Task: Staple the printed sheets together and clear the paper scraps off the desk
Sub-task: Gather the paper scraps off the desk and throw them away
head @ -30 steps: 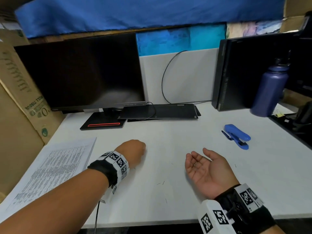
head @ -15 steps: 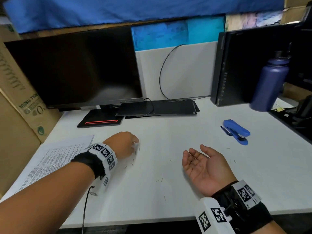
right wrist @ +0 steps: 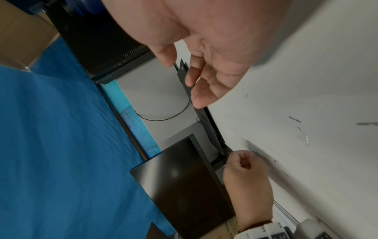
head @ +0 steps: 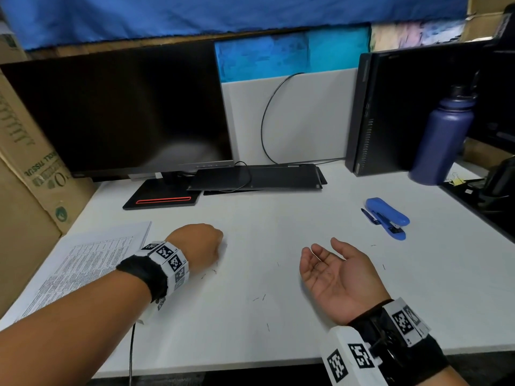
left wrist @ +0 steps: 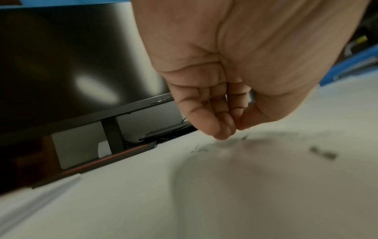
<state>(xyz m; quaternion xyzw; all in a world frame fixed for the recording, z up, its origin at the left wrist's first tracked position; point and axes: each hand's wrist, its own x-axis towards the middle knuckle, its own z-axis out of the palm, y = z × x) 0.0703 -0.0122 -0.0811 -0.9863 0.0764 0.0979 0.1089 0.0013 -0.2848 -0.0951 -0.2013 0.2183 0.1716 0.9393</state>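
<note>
Printed sheets (head: 83,263) lie flat at the desk's left edge. A blue stapler (head: 387,217) rests at the right, away from both hands. Several tiny dark scraps (head: 259,298) are strewn over the white desk (head: 278,218) between the hands. My left hand (head: 220,246) is knuckles-up just right of the sheets. Its curled fingers meet the thumb (left wrist: 235,129) at the desk among scraps (left wrist: 323,153), with nothing visible between them. My right hand (head: 320,247) lies palm up on the desk, fingers relaxed and open.
A dark monitor (head: 117,112) and its base (head: 161,200) stand at the back left, with a flat black device (head: 256,176) beside them. A computer tower (head: 404,107) and a purple bottle (head: 443,140) stand at the back right. A cardboard box (head: 28,168) borders the left side.
My left hand has drawn slightly left toward the sheets, uncovering small scraps beside it. The right hand has stayed palm up in place.
</note>
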